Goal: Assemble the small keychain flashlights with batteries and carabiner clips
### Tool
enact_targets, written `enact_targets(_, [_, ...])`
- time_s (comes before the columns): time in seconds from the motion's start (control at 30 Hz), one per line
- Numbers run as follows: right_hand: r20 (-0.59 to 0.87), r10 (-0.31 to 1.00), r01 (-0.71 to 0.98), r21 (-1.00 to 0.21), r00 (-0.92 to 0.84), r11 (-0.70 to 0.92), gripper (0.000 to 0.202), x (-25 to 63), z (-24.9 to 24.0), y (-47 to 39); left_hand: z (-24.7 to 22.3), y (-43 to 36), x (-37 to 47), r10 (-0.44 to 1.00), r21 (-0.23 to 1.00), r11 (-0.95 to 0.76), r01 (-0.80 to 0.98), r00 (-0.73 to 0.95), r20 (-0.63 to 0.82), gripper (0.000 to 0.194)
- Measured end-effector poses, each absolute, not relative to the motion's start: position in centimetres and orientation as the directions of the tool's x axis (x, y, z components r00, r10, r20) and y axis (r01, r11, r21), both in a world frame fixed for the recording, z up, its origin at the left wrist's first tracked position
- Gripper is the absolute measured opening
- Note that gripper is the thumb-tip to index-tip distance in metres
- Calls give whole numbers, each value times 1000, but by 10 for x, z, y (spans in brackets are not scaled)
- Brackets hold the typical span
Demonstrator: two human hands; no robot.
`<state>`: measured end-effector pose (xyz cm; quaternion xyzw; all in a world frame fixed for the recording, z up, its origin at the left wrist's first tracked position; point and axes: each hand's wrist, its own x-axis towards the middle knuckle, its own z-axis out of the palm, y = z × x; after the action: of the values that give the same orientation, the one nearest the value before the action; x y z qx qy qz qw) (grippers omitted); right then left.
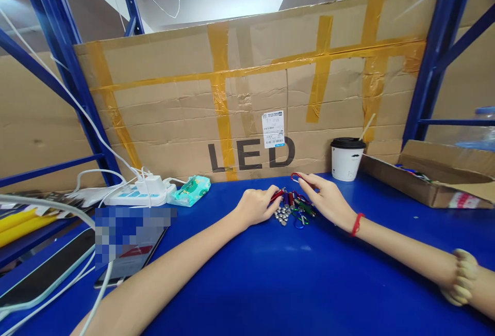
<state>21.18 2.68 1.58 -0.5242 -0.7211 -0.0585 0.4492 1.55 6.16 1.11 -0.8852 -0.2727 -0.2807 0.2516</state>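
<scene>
My left hand (258,206) pinches a slim red metal tube (277,196), which looks like a keychain flashlight, at the left side of a small pile. Above the pile's right side, my right hand (329,200) has a red carabiner clip (297,176) between thumb and fingers. Beneath and between both hands lies the pile of slim coloured metal tubes (291,200) in red, blue and green. At its front are small round silver pieces (283,215) and blue and green carabiner clips (300,219). My fingers partly cover the pile's edges.
A lidded paper cup (345,159) with a straw stands behind my right hand, beside an open cardboard box (433,184). At left are a power strip (135,195), a turquoise packet (192,190), two phones and loose white cables. Taped cardboard (178,119) walls the table's back.
</scene>
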Motion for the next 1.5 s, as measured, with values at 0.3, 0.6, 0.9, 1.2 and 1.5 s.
enact_targets(0.3, [480,877,953,-281,40,110,38,225,16,34,9,63,17,292,-342,-736,584,730,618,22])
enact_targets(0.6, [360,927,923,-381,102,46,33,233,11,42,10,69,16,135,-436,-788,434,814,565,27])
enact_targets(0.9, [422,901,898,-427,99,102,29,234,8,43,12,72,17,118,-518,-758,396,864,489,27])
enact_targets(1.2, [658,741,858,-296,-135,419,31,222,20,27,11,73,17,212,-450,-766,460,840,499,24])
enact_targets(1.5, [711,647,674,-338,-274,657,26,209,19,19,12,69,16,264,-319,-829,459,825,500,25])
